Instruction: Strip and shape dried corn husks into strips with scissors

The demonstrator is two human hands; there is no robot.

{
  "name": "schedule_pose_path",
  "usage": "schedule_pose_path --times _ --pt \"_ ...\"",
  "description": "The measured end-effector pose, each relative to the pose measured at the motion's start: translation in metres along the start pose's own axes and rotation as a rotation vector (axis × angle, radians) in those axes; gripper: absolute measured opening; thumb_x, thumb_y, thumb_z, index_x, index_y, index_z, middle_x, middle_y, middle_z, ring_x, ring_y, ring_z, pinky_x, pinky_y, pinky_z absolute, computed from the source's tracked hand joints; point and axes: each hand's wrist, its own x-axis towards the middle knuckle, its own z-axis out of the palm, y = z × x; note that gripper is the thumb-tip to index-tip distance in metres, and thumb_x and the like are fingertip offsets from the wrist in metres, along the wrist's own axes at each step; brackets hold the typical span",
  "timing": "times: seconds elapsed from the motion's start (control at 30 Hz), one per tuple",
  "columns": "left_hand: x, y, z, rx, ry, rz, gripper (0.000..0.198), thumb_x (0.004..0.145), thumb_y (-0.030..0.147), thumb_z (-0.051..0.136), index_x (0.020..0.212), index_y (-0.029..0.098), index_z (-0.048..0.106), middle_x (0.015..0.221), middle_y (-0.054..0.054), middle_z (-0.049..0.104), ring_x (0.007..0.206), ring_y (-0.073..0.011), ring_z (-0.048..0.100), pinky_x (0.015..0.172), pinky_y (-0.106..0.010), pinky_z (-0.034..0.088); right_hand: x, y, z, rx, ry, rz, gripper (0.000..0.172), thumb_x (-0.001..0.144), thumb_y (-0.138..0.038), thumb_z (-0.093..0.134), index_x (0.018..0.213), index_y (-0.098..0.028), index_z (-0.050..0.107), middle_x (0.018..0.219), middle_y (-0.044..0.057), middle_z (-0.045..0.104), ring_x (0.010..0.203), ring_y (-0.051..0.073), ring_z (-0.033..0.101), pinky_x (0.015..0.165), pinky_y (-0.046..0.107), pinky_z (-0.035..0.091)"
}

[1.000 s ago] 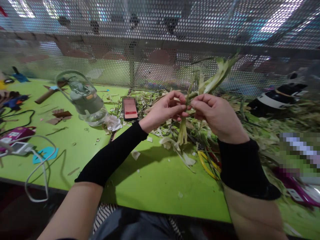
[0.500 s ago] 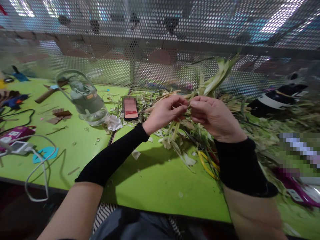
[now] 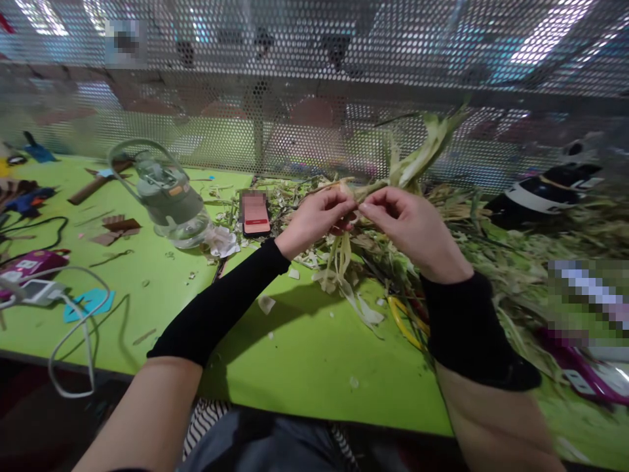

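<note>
Around the hands, the green table (image 3: 295, 367) is crowded: a heap of leaf scraps (image 3: 521, 262) spreads behind and to the right, and a yellow-handled tool (image 3: 403, 321) lies partly covered just beside the right sleeve (image 3: 466, 328). Left of the heap sit a phone (image 3: 255, 213) with a lit screen, a crumpled white tissue (image 3: 223, 241) and a clear-bottomed water bottle (image 3: 174, 203); further left come a white cable (image 3: 91, 357) and a purple box (image 3: 37, 265). A dark object with a white band (image 3: 535, 198) leans at the right, and a perforated screen (image 3: 295, 131) closes off the far side. Between the fingertips of the left hand (image 3: 319, 219) and right hand (image 3: 415, 229), both closed in a pinch, is the leaf bundle (image 3: 425, 147), its broad end rising behind the right hand and pale strips hanging below the left; fingers hide the exact strand gripped. Compared with half a second ago, both sets of fingertips sit slightly further left, while phone and bottle have stayed put.
</note>
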Motion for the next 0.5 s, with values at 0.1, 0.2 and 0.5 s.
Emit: schedule_pose_path --times 0.1,0.2,0.5 --pt "-0.001 0.0 -0.001 -0.028 -0.023 -0.071 0.021 0.105 0.014 0.058 0.084 0.014 0.056 0.072 0.006 0.063 0.057 -0.0021 0.06 0.063 -0.018 0.045 0.001 0.003 -0.001 -0.003 0.032 -0.036 0.019 0.095 -0.038 0.069 0.084 -0.023 0.064 0.082 0.003 0.064 0.071 0.017 0.054 0.066 0.033 0.041" --pt "0.001 0.0 -0.003 -0.131 -0.055 -0.124 0.02 0.106 0.016 0.058 0.086 0.015 0.056 0.077 0.004 0.067 0.06 -0.0027 0.063 0.064 -0.019 0.046 0.002 0.007 0.0 0.082 -0.018 0.004 0.022 0.098 -0.041 0.065 0.084 -0.024 0.058 0.073 0.0 0.061 0.064 0.016 0.051 0.061 0.032 0.04" --pt "0.004 -0.004 -0.004 -0.262 -0.06 -0.145 0.018 0.105 0.012 0.058 0.088 0.014 0.058 0.074 0.004 0.067 0.058 -0.0021 0.059 0.064 -0.019 0.046 0.007 0.018 0.009 0.162 0.007 0.012 0.022 0.095 -0.046 0.069 0.098 -0.024 0.074 0.09 0.004 0.074 0.075 0.02 0.064 0.07 0.036 0.05"
